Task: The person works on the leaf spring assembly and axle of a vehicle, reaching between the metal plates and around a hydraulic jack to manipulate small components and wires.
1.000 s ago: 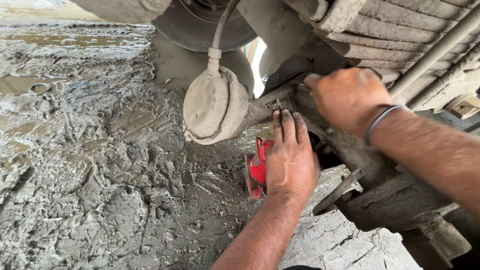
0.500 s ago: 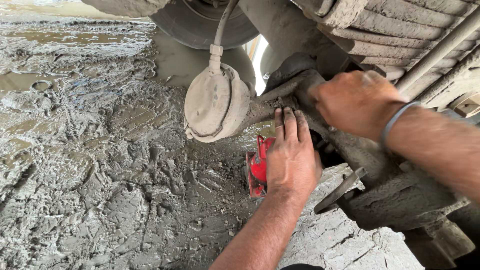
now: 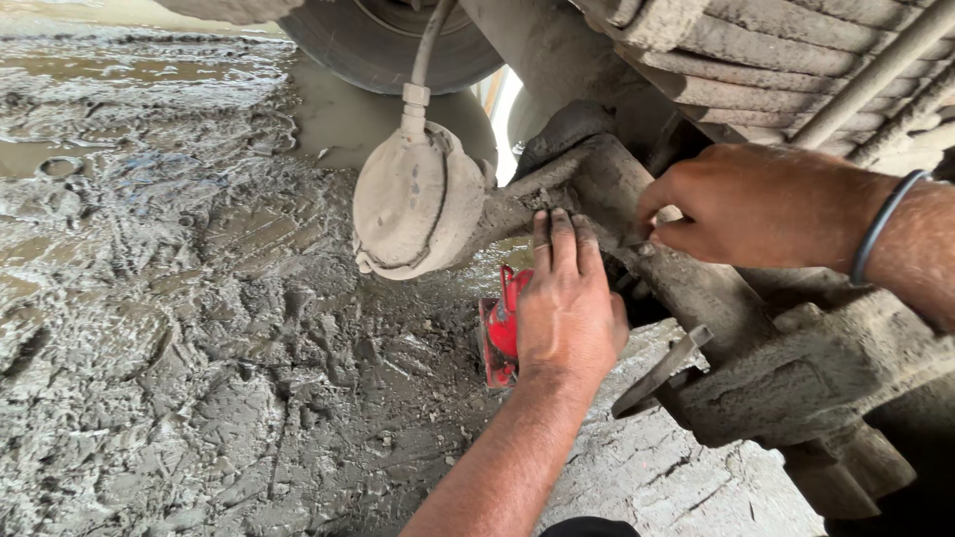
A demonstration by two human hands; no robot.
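Red jack (image 3: 502, 328) on muddy ground (image 3: 199, 378) under axle (image 3: 607, 189), mostly hidden; seems upright, long axis vertical, top toward axle; left hand (image 3: 567, 308) flat over it, fingers on axle, not gripping; right hand (image 3: 756, 204) closed, pinching fitting on axle; risk: soft mud lets jack tilt or sink, load shifts onto hands.

Left hand (image 3: 567, 313) covered most of red tool (image 3: 502, 328); tool's shape and kind could not be told. Whether left hand gripped tool or only rested on it: unclear. Right hand (image 3: 761, 204) fingertips tucked behind mud-caked axle part (image 3: 607, 184); what they pinched stayed hidden. Right forearm cut off by right edge. Tyre (image 3: 388, 40) cut off by top edge. Leaf springs (image 3: 756, 70) cut at top right. Mud coating blurred detail on round chamber (image 3: 418, 199).
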